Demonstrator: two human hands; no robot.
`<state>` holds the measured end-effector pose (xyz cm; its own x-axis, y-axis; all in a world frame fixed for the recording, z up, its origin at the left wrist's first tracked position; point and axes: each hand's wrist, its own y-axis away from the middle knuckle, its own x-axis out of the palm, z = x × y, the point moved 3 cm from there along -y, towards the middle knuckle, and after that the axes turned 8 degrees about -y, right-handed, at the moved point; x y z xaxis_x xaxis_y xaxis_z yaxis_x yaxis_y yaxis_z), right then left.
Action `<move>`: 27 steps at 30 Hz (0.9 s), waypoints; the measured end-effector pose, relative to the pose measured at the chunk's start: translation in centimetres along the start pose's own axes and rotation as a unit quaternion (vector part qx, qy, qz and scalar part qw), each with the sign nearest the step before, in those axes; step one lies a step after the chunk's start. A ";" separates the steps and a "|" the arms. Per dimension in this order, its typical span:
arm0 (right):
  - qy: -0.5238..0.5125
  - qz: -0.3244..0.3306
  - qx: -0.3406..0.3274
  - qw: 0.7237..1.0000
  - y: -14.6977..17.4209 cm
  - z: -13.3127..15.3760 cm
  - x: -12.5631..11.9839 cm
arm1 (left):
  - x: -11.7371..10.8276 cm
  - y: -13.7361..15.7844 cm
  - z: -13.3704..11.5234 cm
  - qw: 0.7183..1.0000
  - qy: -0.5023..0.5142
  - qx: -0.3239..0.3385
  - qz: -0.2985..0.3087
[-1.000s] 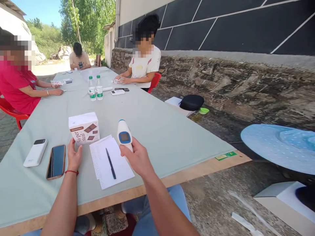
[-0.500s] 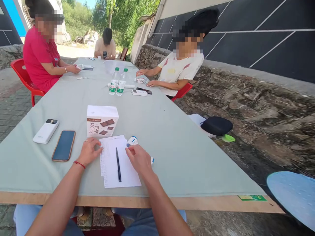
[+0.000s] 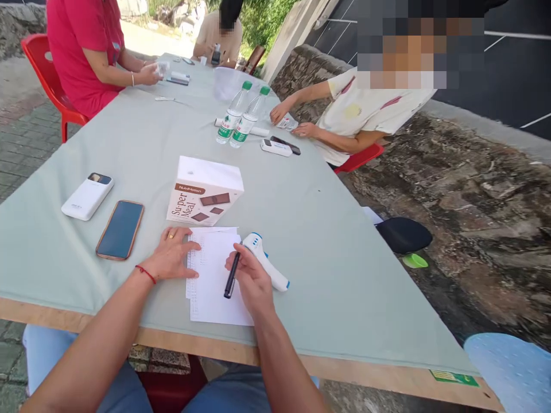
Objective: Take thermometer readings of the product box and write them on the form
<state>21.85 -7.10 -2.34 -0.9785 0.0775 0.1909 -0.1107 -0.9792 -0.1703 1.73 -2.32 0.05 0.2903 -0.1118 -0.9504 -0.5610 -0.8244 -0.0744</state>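
Note:
Between the fingers of my right hand (image 3: 252,275) is a black pen (image 3: 231,276), held slanted above the paper with its capped-looking end toward me. My left hand (image 3: 174,254) rests at the left edge of the white sheets of paper (image 3: 215,295), fingers spread and touching them. Small writing or print runs down the left side of the sheets. Just right of the paper lies a white and blue infrared thermometer (image 3: 267,264), partly hidden by my right hand. A white "Su-per Meal" box (image 3: 206,192) stands right behind the paper.
A phone (image 3: 120,229) and a white power bank (image 3: 88,196) lie to the left. Two water bottles (image 3: 239,120) stand farther back beside a white roll and another power bank (image 3: 276,147). Three people sit around the cloth-covered table (image 3: 327,287); a blue stool (image 3: 512,367) is at right.
My right hand has picked up the pen from the paper. My left hand has spread its fingers onto the sheets. The view has tilted down and shifted, showing more of the thermometer.

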 end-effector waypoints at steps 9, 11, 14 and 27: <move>0.027 0.015 0.035 0.999 1.1 -0.6 1.8 | 0.0 -0.1 -0.3 1.000 -0.008 0.009 -0.016; 0.060 0.001 0.063 0.996 1.1 -0.4 2.0 | 0.0 -0.1 -0.3 1.000 -0.011 0.011 -0.019; 0.103 -0.033 0.065 0.992 1.0 -0.1 2.4 | -0.1 -0.1 -0.5 1.000 -0.011 0.013 -0.019; 0.190 -0.032 0.047 0.980 1.3 0.2 3.5 | -0.4 -0.1 -1.0 0.999 -0.006 0.021 -0.029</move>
<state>18.34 -8.13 -1.71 -0.9664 0.1852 -0.1783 -0.1740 -0.9818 -0.0766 2.45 -2.71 0.69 0.3147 -0.0579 -0.9474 -0.5758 -0.8052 -0.1420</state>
